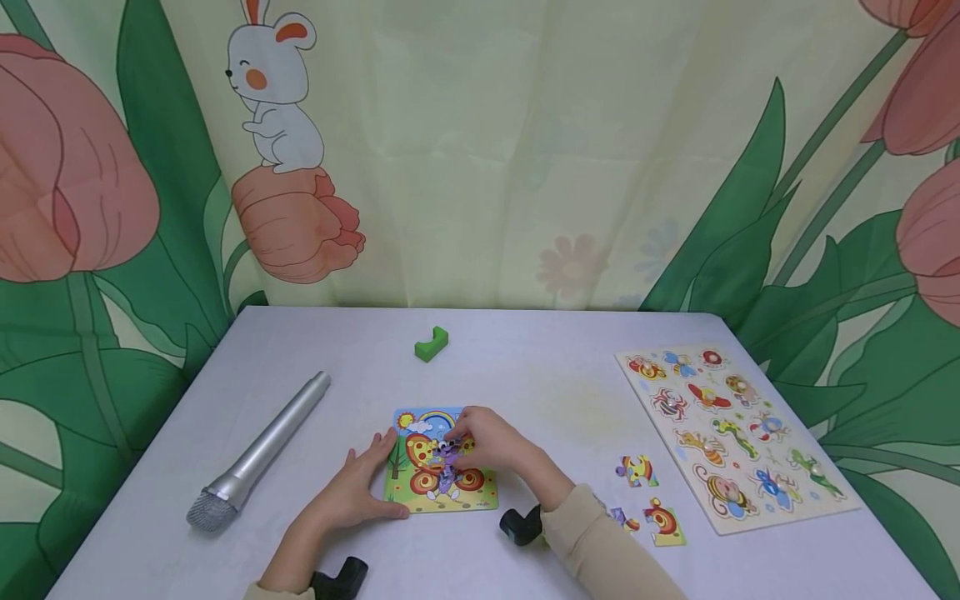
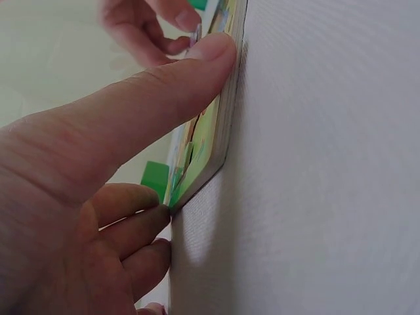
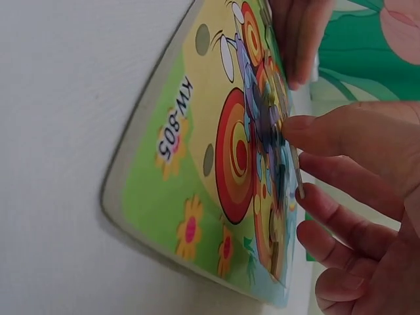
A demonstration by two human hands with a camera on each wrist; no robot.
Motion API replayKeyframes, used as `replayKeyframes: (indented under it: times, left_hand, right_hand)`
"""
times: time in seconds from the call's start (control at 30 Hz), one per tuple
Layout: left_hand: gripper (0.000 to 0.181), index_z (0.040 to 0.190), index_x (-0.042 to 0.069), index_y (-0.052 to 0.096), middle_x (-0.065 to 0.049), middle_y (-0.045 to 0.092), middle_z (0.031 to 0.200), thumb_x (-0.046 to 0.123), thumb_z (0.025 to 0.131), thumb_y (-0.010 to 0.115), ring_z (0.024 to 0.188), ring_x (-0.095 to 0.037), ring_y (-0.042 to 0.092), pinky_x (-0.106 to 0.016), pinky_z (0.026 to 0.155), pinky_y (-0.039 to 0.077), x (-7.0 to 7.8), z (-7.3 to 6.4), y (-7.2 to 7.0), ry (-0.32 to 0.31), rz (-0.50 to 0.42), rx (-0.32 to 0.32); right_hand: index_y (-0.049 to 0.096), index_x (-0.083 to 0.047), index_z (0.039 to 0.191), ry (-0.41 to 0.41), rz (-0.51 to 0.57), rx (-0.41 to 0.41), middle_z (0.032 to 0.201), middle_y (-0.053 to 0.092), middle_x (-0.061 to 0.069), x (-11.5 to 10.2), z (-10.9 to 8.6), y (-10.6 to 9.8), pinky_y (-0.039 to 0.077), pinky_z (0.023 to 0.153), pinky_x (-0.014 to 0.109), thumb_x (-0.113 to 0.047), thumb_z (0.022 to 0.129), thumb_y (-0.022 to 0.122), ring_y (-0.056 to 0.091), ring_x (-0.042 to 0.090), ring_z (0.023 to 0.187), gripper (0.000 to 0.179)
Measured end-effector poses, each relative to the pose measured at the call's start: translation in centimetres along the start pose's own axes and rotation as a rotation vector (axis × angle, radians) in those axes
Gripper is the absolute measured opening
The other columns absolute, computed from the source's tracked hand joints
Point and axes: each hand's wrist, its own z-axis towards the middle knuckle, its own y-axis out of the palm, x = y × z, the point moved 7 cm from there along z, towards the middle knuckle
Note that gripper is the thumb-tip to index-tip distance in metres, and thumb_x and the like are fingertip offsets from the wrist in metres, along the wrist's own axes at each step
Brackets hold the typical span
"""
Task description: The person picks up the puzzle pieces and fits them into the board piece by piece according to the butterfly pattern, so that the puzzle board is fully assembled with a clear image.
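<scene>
A butterfly puzzle board (image 1: 442,487) lies flat near the table's front edge. My left hand (image 1: 386,475) steadies its left corner, with straight fingers along the side and the thumb (image 2: 164,85) pressed against the board's edge (image 2: 220,131). My right hand (image 1: 459,442) reaches onto the middle of the board (image 3: 190,170) and pinches a purple puzzle piece (image 3: 269,118) over the butterfly's body. The piece is mostly hidden by my fingers (image 3: 341,131) in the head view.
Three loose puzzle pieces (image 1: 637,471) lie right of my right arm. A wooden peg puzzle (image 1: 738,433) sits at the right edge. A silver microphone (image 1: 258,454) lies on the left, and a green block (image 1: 431,343) sits farther back.
</scene>
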Motion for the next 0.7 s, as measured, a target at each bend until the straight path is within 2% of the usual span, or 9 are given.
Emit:
replayKeyframes:
  times: [0.27,0.4,0.7]
  left_hand:
    - [0.110,0.142,0.001,0.027,-0.017,0.024,0.147,0.034,0.056,0.086,0.136,-0.034,0.015,-0.054,0.109,0.000,-0.1,0.0,0.0,0.003,0.000,0.002]
    - [0.110,0.143,0.001,0.026,-0.017,0.024,0.147,0.034,0.056,0.086,0.136,-0.034,0.014,-0.053,0.109,0.000,0.0,-0.1,0.0,-0.002,-0.008,-0.002]
    - [0.110,0.142,0.000,0.026,-0.016,0.024,0.147,0.035,0.056,0.085,0.136,-0.034,0.014,-0.053,0.109,0.000,0.1,-0.1,-0.1,0.002,-0.011,-0.003]
  right_hand:
    - [0.071,-0.009,0.102,-0.003,-0.054,-0.021,0.094,0.055,-0.002,-0.8,0.4,0.2,0.044,0.070,0.019,-0.019,0.073,0.077,0.048,0.011,0.084,0.032]
    - [0.072,-0.011,0.100,0.023,-0.096,-0.026,0.096,0.057,-0.002,-1.0,0.7,0.4,0.045,0.070,0.019,-0.020,0.072,0.078,0.047,0.010,0.084,0.031]
    - [0.073,-0.010,0.097,0.051,-0.139,-0.006,0.090,0.056,-0.004,-1.1,0.8,0.8,0.046,0.068,0.018,-0.020,0.070,0.080,0.047,0.008,0.080,0.029]
